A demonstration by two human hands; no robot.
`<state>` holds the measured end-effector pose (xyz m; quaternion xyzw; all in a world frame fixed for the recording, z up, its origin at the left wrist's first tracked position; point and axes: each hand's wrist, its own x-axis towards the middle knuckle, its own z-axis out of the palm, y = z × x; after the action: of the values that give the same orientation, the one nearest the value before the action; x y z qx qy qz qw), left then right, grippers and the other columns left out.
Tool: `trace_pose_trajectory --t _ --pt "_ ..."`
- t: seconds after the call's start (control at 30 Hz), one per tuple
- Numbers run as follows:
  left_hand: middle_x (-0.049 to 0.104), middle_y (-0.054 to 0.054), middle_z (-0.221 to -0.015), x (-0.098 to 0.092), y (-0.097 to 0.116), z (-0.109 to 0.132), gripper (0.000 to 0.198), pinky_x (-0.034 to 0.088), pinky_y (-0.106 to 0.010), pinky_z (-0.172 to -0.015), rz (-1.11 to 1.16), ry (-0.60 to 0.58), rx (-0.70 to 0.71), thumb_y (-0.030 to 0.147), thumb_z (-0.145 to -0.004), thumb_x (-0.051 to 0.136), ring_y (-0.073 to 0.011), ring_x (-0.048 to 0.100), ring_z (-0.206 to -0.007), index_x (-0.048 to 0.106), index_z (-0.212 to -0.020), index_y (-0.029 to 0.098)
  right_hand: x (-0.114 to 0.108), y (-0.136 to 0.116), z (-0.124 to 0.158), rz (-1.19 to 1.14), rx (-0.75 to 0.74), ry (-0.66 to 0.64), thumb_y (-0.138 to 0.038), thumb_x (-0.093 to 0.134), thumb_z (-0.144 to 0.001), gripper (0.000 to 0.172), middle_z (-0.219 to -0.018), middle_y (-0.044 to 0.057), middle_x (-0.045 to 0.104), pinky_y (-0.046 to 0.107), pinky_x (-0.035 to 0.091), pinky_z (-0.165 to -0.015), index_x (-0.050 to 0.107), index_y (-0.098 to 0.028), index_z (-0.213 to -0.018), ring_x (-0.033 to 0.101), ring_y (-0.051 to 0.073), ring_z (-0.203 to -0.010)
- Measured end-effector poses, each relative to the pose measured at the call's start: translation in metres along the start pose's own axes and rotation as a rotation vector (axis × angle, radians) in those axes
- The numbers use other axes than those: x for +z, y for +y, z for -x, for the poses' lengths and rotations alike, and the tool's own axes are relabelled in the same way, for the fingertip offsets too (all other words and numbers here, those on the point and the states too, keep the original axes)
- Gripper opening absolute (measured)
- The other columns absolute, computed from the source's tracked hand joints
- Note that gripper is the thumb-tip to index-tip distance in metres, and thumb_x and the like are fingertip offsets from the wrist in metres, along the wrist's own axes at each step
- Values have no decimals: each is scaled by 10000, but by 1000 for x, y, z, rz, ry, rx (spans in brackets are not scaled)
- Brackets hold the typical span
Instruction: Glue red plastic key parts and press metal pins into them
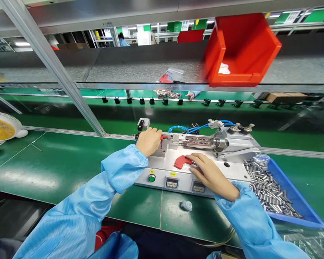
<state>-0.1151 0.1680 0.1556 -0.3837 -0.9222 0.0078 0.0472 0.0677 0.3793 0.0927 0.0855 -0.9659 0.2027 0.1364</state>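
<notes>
Green bench matting (56, 169) runs under your sleeves, with a yellow fan (1, 127) at the far left and a grey shelf overhead carrying a red bin (240, 50). Across the line, another person's hand (190, 95) rests by a pile of small metal parts.

Your left hand (149, 141) is curled closed over the left end of the press fixture (194, 158), fingers pinching a small red part (164, 137) seated against the metal block there. Judging by that, one piece is being loaded or held in place at the station, and the pneumatic cylinder (226, 142) to its right has its perforated rod guard pointing at it.

Your right hand (211, 174) lies flat and relaxed on the white base plate, fingertips touching a second red plastic piece (181, 161), not gripping it. That one looks next in line.

Further right, the blue tray (293, 190) is heaped with metal pins (267, 187), so plenty of stock appears left. A small grey cap (186, 205) sits loose on the mat before the control panel.
</notes>
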Motion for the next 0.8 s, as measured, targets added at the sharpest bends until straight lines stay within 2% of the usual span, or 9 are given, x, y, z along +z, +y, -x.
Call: trace_pose_trajectory --t 0.57,0.8 --pt "671 -150 -1129 10 -1 9 206 575 -356 -765 10 46 -26 199 -1040 522 -312 624 -1132 679 -1164 149 -2 -5 -1 4 -5 -7 -327 390 -1071 376 -1313 161 607 517 560 -981 547 -233 -1400 623 325 -1163" --pt "694 -131 -1096 22 -8 26 203 530 -402 -854 27 217 24 218 -1062 513 -294 621 -1074 706 -1047 155 2 -1 -2 -12 14 -7 -354 402 -1078 393 -1320 165 614 535 565 -980 546 -231 -1423 630 331 -1162"
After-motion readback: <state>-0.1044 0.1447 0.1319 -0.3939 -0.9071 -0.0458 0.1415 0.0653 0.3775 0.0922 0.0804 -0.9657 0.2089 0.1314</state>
